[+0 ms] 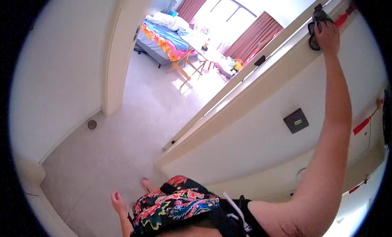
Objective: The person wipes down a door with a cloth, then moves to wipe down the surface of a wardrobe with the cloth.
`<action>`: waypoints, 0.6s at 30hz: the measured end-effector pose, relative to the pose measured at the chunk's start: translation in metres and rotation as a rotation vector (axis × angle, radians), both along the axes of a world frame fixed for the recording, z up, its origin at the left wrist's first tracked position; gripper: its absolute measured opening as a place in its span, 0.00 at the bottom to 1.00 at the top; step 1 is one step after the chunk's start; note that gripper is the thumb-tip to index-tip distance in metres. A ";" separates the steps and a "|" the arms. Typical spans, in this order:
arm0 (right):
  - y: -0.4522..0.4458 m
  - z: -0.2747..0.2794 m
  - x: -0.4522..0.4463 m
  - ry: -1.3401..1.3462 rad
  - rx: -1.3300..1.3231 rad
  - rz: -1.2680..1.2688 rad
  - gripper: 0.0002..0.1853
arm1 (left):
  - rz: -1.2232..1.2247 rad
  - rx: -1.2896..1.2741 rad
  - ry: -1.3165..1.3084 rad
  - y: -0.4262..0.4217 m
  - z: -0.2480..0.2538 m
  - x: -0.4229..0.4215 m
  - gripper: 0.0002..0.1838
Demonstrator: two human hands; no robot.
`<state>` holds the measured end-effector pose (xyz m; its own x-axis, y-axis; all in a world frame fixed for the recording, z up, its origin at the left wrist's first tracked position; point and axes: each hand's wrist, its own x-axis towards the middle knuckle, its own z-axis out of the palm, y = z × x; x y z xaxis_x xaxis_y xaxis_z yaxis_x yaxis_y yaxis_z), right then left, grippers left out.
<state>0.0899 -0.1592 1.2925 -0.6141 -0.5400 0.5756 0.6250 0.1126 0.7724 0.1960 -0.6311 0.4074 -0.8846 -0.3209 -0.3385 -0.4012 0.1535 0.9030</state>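
Note:
My right hand point(328, 37) is stretched far up at the top right. Its fingers are closed on a dark, crumpled cloth point(315, 33), which it presses against the upper part of the cream door frame point(245, 92). A red hanging strip point(342, 20) is just beside that hand. Low on the left, my left hand point(118, 201) hangs over the floor beside my flower-patterned clothing point(175, 206). Its fingers look loosely curled, with nothing visible in them.
A dark square wall plate point(296, 120) is on the wall below my right arm. Through the doorway stand a bed point(163, 41) and a folding table point(200, 49) near a bright window. The other door jamb point(116, 57) rises at left, near a round floor drain point(92, 125).

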 end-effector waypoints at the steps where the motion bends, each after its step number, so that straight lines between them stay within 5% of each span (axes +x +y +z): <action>1: -0.008 -0.009 -0.006 0.059 -0.059 -0.002 0.19 | -0.001 -0.039 0.032 0.002 -0.008 0.000 0.13; 5: -0.012 -0.123 0.000 0.117 -0.274 -0.019 0.24 | -0.060 -0.099 0.084 0.004 -0.048 0.011 0.13; 6: 0.001 -0.153 0.003 0.085 -0.256 0.159 0.28 | -0.066 -0.089 0.102 0.004 -0.037 0.003 0.13; 9: 0.003 -0.146 0.000 0.073 -0.281 0.264 0.31 | -0.151 -0.024 -0.061 0.009 0.004 -0.005 0.13; 14: 0.032 0.000 -0.008 0.323 -0.001 0.252 0.31 | -0.133 -0.096 0.026 0.019 -0.009 -0.059 0.13; 16: 0.036 0.052 -0.012 0.404 0.145 -0.070 0.27 | -0.174 -0.119 0.027 0.031 -0.016 -0.094 0.14; 18: 0.034 0.087 -0.011 0.388 0.043 -0.123 0.26 | -0.200 -0.064 -0.005 0.053 0.026 -0.130 0.15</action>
<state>0.0787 -0.1256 1.3793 -0.4171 -0.5045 0.7560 0.8780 -0.0087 0.4786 0.0660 -0.5777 0.4336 -0.9313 -0.1606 -0.3271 -0.3611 0.2876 0.8871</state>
